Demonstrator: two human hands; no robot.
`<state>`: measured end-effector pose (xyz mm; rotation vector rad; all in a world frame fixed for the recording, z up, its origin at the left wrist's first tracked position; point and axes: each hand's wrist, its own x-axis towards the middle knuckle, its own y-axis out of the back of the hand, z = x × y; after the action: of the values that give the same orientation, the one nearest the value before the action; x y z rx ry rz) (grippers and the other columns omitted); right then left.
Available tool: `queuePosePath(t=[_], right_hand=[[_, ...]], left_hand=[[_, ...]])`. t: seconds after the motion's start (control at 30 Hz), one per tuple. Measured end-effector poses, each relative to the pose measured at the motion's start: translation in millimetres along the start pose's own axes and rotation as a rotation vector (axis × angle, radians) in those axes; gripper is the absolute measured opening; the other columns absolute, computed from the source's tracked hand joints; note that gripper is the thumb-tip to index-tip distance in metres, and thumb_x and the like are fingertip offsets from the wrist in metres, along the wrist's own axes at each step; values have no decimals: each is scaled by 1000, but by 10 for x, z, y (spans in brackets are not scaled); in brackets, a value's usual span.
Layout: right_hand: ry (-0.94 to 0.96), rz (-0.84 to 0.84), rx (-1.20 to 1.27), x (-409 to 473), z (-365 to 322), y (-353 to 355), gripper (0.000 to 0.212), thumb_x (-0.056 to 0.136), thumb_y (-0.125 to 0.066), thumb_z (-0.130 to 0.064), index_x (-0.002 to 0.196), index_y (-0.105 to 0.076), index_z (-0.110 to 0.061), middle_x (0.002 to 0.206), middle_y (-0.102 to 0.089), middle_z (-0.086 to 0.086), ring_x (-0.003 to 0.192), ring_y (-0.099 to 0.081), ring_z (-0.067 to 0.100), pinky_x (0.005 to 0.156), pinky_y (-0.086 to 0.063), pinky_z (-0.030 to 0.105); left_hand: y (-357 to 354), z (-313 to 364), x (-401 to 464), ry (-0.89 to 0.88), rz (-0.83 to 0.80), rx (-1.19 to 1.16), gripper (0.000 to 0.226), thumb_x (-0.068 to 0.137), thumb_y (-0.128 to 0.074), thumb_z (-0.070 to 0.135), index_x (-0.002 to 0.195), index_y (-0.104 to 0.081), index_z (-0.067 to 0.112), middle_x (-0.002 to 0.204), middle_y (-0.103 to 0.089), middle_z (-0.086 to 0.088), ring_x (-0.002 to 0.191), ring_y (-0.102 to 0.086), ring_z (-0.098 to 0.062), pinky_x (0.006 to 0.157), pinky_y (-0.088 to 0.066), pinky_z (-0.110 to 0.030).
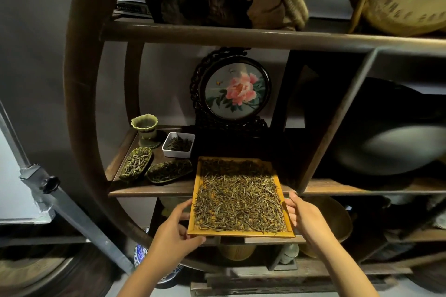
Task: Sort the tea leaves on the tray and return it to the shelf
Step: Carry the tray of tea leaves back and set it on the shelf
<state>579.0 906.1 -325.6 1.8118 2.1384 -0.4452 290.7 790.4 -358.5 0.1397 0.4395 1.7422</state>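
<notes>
A shallow rectangular yellow wooden tray [196,202] spread with dry wiry tea leaves [239,202] is gripped at its near corner by the left hand [172,231] and steadied along its opposite rim by the right hand [305,216], its far end resting on the dark wooden shelf [149,191]. It is judged light and rigid; the loose leaves would spill if tilted.

Peony screen [237,91], green vase [145,126]
</notes>
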Motion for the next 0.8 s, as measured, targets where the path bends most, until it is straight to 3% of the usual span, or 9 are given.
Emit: queuePosePath(t=[0.03, 0.1, 0.2, 0.27, 0.4, 0.47, 0.63, 0.8], right_hand=[[45, 12, -42, -77, 48, 62, 31, 96, -47, -31, 80, -64, -10, 61, -65, -3, 51, -60, 8, 43, -44, 14], [174, 115, -225, -262, 221, 195, 18, 93, -56, -27, 100, -67, -15, 85, -72, -1, 78, -69, 10, 61, -52, 15], [247, 129, -422, -496, 425, 218, 49, 75, -79, -23, 118, -56, -27, 107, -65, -6, 98, -63, 9, 73, -51, 17], [271, 98, -525, -538, 464, 125, 62, 68, -84, -24, 119, -50, -32, 108, -61, -11, 97, -61, 6, 75, -50, 17], [433, 214, -667, -481, 460, 17, 46, 74, -80, -18, 111, -56, -29, 103, -61, -10, 87, -60, 2, 71, -45, 11], [456, 238, -685, -442, 442, -2, 43, 76, -78, -18, 113, -58, -27, 99, -60, -13, 85, -59, 3, 68, -45, 12], [492, 261, -691, -303, 405, -14, 42, 77, -77, -20, 112, -57, -28, 96, -59, -14, 82, -60, 3, 61, -45, 5], [508, 280, -667, -127, 412, -17, 37, 78, -75, -26, 112, -60, -27, 98, -61, -11, 84, -61, 1, 60, -46, 7]], left_hand=[[-1, -10, 1, -1, 4, -4, 91, 69, -86, 9, 142, -39, 36, 112, -66, -1, 82, -71, -22, 76, -60, -37], [-7, -21, 6, -1, 9, -7, 90, 69, -87, 10, 141, -39, 38, 112, -65, -1, 83, -71, -22, 76, -60, -38], [-24, -40, -2, 1, 18, -11, 86, 69, -87, 13, 138, -41, 38, 115, -65, 0, 85, -71, -22, 78, -60, -37], [-24, -53, -10, 0, 28, -7, 82, 69, -87, 15, 135, -43, 36, 116, -65, 1, 84, -70, -23, 77, -59, -34], [-39, -70, 2, 6, 30, -2, 71, 72, -85, 16, 130, -48, 32, 106, -71, 0, 71, -68, -17, 67, -56, -25], [-53, -73, 21, 3, 44, -15, 65, 74, -84, 16, 127, -50, 33, 103, -72, 1, 62, -62, -9, 63, -55, -23], [-87, -43, 127, 1, 66, -19, 57, 78, -81, 19, 120, -48, 39, 102, -73, 3, 67, -63, -8, 63, -53, -22], [-139, 2, 252, -3, 108, 17, 39, 81, -79, 22, 108, -51, 29, 95, -73, 6, 55, -57, 3, 58, -47, -18]])
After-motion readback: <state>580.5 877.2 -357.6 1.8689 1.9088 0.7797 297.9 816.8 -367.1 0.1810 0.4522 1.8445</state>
